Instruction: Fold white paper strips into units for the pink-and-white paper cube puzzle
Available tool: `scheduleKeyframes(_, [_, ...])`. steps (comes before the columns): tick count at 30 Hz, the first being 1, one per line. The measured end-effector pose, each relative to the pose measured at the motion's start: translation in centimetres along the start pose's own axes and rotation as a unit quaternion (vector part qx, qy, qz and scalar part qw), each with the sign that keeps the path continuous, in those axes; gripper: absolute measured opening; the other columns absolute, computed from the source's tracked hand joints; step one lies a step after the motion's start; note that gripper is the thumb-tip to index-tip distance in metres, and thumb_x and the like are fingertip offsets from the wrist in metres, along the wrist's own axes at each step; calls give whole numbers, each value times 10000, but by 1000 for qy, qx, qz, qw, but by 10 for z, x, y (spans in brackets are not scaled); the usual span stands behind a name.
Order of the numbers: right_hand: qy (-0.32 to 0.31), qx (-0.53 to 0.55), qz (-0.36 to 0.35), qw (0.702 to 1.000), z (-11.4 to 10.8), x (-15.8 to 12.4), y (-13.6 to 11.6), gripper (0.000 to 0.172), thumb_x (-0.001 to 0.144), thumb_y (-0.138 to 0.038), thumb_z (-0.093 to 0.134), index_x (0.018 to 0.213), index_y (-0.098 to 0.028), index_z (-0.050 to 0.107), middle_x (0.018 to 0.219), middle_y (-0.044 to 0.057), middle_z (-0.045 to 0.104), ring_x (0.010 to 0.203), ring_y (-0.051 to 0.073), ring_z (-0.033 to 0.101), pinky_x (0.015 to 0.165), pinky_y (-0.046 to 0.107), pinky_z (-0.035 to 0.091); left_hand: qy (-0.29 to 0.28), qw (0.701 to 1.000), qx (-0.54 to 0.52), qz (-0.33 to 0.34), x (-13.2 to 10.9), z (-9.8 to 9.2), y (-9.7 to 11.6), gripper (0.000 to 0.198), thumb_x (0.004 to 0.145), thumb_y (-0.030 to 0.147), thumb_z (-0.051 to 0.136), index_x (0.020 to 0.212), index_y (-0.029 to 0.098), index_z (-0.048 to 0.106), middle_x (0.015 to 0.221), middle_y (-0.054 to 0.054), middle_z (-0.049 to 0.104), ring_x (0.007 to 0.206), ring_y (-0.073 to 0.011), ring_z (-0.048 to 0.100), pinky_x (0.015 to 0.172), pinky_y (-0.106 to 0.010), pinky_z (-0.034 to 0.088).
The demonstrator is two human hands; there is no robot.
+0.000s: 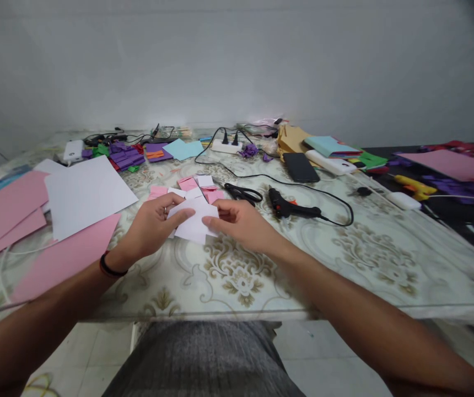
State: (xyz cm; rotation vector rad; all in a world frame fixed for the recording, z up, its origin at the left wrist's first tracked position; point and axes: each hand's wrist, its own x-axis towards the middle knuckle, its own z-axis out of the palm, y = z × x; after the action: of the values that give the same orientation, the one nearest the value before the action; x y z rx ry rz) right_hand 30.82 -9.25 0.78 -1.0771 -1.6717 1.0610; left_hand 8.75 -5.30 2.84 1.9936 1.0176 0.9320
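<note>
Several small white paper pieces (195,220) are held between my two hands, just above the patterned tablecloth. My left hand (148,226) pinches their left side, thumb on top. On the right side, my right hand (239,220) grips them between thumb and fingers. Small pink paper pieces (187,183) and further white ones lie directly behind. Black-handled scissors (243,193) rest beyond my right hand, their blades partly hidden by the papers. A black glue gun (290,207) lies on its side farther right.
White sheets (88,193) and pink sheets (67,259) spread over the left. Behind are purple paper strips (123,156), a white power strip (226,146) and a looping black cable. A phone (301,167) and a yellow glue gun (414,186) lie to the right.
</note>
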Motion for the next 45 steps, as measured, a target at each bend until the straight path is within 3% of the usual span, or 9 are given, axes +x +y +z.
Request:
scheduleKeyframes(4, [44, -3, -13, 999, -3, 1, 1, 262, 868, -410, 724, 797, -166, 661, 752, 1, 620, 654, 132, 530, 606, 266, 410, -78, 996, -32, -31, 1, 0, -4, 332, 786, 432, 820, 957, 168, 716, 831, -18, 732, 672, -162, 647, 547, -220, 469])
scheduleKeyframes(8, [48, -47, -36, 997, -1, -1, -5, 170, 865, -334, 735, 845, -165, 728, 799, 15, 694, 707, 141, 574, 657, 271, 439, -137, 990, 7, 6, -1, 2, -8, 276, 839, 416, 783, 951, 171, 723, 827, -10, 708, 686, -149, 614, 562, -218, 450])
scheduleKeyframes(16, [25, 22, -19, 999, 8, -2, -5, 160, 863, -313, 728, 927, -166, 722, 866, 14, 697, 715, 133, 587, 640, 249, 460, -59, 997, 35, 30, -4, 5, -1, 311, 936, 453, 667, 858, 156, 717, 782, -14, 696, 673, -138, 565, 563, -224, 409])
scheduleKeyframes(21, [19, 28, -10, 999, 5, -1, -3, 143, 841, -289, 734, 918, -168, 723, 881, 16, 692, 763, 144, 603, 674, 258, 483, -70, 997, -1, 31, -2, 1, -1, 345, 945, 451, 662, 788, 149, 716, 710, -6, 667, 622, -117, 537, 538, -216, 392])
scheduleKeyframes(26, [61, 44, -30, 997, -1, -1, -2, 193, 821, -320, 764, 941, -169, 746, 898, 31, 689, 783, 151, 597, 682, 263, 488, -108, 991, -75, -7, -2, 1, -5, 294, 890, 423, 734, 785, 149, 712, 726, -17, 684, 641, -132, 604, 553, -219, 446])
scheduleKeyframes(32, [48, 48, -48, 997, 0, -2, -2, 212, 847, -309, 758, 1023, -195, 788, 946, 45, 720, 771, 150, 593, 655, 263, 460, -87, 987, -132, 6, -6, 4, -4, 307, 931, 434, 703, 1115, 188, 706, 781, -45, 725, 660, -170, 667, 557, -252, 508])
scheduleKeyframes(37, [49, 22, -93, 994, -3, -4, -11, 142, 855, -247, 697, 923, -226, 820, 930, 52, 754, 841, 191, 625, 682, 299, 449, -67, 986, -149, 43, -7, 2, -2, 218, 927, 406, 705, 981, 196, 678, 741, -23, 676, 623, -149, 626, 551, -250, 490])
scheduleKeyframes(41, [39, 0, -130, 991, -7, -6, -16, 220, 857, -172, 591, 854, -223, 805, 905, 53, 738, 858, 202, 636, 778, 343, 468, -45, 987, -128, 91, -7, -2, 0, 142, 931, 320, 691, 917, 180, 713, 793, -30, 677, 645, -122, 588, 560, -227, 460])
scheduleKeyframes(45, [19, -4, -143, 990, -6, -8, -18, 204, 893, -198, 587, 885, -214, 790, 937, 59, 729, 887, 208, 651, 796, 348, 483, -66, 985, -125, 96, -9, -3, 4, 97, 929, 269, 687, 904, 180, 718, 787, -26, 682, 642, -116, 580, 564, -223, 452])
